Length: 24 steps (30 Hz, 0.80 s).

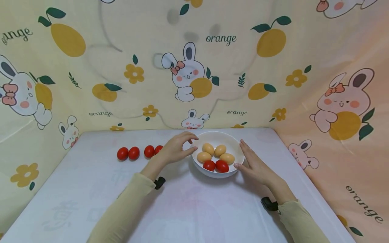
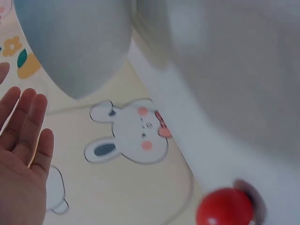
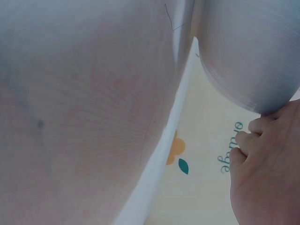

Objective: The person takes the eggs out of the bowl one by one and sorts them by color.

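Note:
A white bowl (image 1: 214, 174) stands on the table in the head view. Inside it lie several pale yellow, egg-shaped pieces (image 1: 204, 157) and, toward its front, two red tomatoes (image 1: 222, 166). At the bowl's left rim is my left hand (image 1: 174, 148), fingers lightly bent and thumb tip right at the edge; the left wrist view has those fingers (image 2: 33, 122) loosely extended beside the bowl's outer wall. My right hand (image 1: 258, 167) lies along the right side, fingers stretched toward the rim and thumb at its front. In the right wrist view its fingertips meet the bowl wall (image 3: 258, 61).
Left of the bowl, several more red tomatoes (image 1: 134, 153) sit in a row on the white table (image 1: 182, 209); my left hand partly covers the rightmost one. A printed cloth (image 1: 143, 40) with rabbits and oranges hangs behind the table and along both sides.

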{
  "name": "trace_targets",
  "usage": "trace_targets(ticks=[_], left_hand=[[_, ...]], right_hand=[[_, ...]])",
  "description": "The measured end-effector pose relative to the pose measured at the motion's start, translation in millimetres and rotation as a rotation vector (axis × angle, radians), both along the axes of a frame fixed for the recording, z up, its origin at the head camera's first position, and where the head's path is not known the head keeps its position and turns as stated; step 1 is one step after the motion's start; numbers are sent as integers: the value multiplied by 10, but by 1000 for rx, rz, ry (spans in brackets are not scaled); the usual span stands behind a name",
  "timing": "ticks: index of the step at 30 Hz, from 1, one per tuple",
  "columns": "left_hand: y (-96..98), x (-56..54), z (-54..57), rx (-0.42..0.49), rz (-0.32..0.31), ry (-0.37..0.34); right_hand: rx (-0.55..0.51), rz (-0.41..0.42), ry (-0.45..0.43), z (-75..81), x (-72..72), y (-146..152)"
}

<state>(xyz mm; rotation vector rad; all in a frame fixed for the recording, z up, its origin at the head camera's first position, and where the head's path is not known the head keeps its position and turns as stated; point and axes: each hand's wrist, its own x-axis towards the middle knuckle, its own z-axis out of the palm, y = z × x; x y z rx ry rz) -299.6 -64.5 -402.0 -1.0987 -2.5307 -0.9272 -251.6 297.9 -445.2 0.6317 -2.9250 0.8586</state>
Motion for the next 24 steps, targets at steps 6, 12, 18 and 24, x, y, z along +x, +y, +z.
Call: trace_targets(ticks=[6, 12, 18, 24], left_hand=[[265, 16, 36, -44, -71, -37], [553, 9, 43, -113, -161, -73], [773, -59, -31, -228, -234, -67], [887, -85, -43, -335, -223, -105]], right_hand=[[3, 2, 2, -16, -11, 12], [-2, 7, 1, -14, -11, 10], [-16, 11, 4, -10, 18, 4], [-17, 19, 22, -4, 9, 26]])
